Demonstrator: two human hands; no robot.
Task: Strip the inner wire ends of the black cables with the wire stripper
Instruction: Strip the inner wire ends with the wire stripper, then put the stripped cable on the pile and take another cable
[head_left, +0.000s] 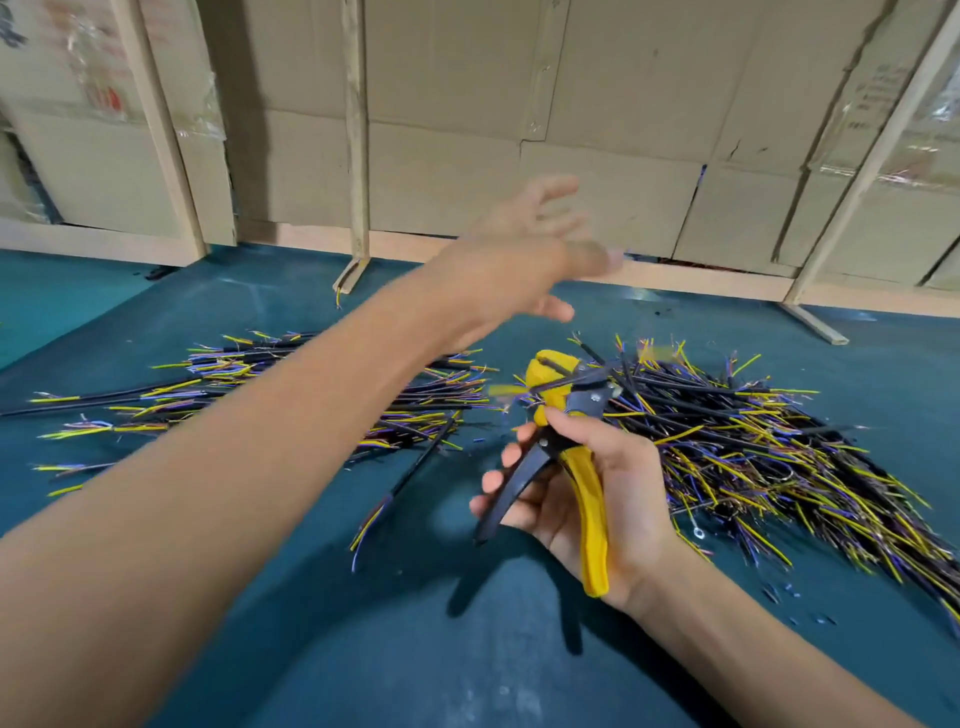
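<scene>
My right hand (587, 499) grips the yellow and black wire stripper (566, 447) by its handles, jaws pointing up and away, over the blue table. My left hand (514, 265) is stretched out far ahead above the table, blurred, fingers spread and holding nothing. A large pile of black cables (753, 447) with yellow, blue and purple inner wires lies to the right of the stripper. A second, flatter pile of black cables (291, 395) lies to the left, partly hidden under my left forearm.
The blue table surface (363, 649) runs to a cardboard wall (597, 130) braced by wooden battens (356, 135) at the back. Small insulation scraps (784, 592) lie near the right pile. A single loose cable (410, 478) lies between the piles.
</scene>
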